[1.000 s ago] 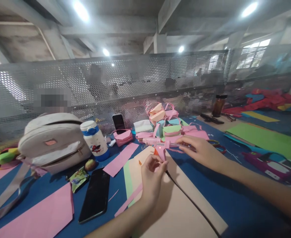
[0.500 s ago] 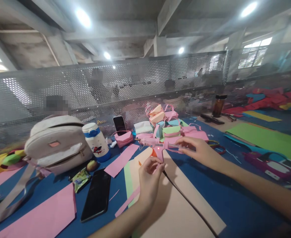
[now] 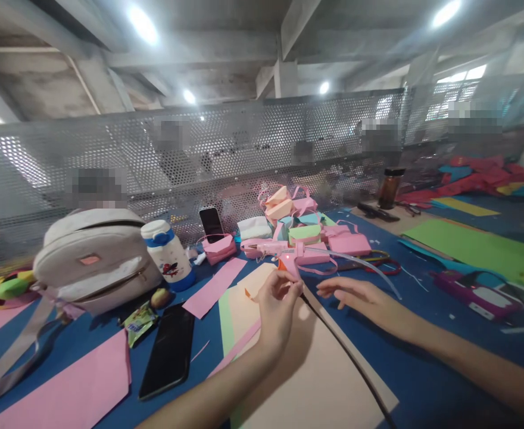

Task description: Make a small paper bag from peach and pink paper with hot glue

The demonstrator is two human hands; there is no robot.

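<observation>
My left hand (image 3: 280, 307) is closed round the handle of a pink glue gun (image 3: 284, 249), whose nozzle points left. A clear glue stick (image 3: 369, 262) sticks out of the gun's back end and bends down to the right. Below that stick, my right hand (image 3: 362, 301) hovers with fingers stretched out, holding nothing. From the gun's handle a black cord (image 3: 346, 351) runs down over a peach paper sheet (image 3: 333, 387). Behind the gun lie several small folded paper bags, among them a green one (image 3: 304, 234) and a pink one (image 3: 349, 243).
On the left stand a white backpack (image 3: 96, 262) and a white-blue bottle (image 3: 169, 256); a black phone (image 3: 168, 351) lies nearer. Another phone (image 3: 211, 224) leans upright. To the right are scissors (image 3: 389, 262), a purple device (image 3: 474, 295) and green paper (image 3: 471, 244). A perforated metal screen (image 3: 244, 149) runs behind.
My right hand has let go of the glue stick and moved down, its fingers opening. The stick now shows its full bent length. My left hand still grips the gun.
</observation>
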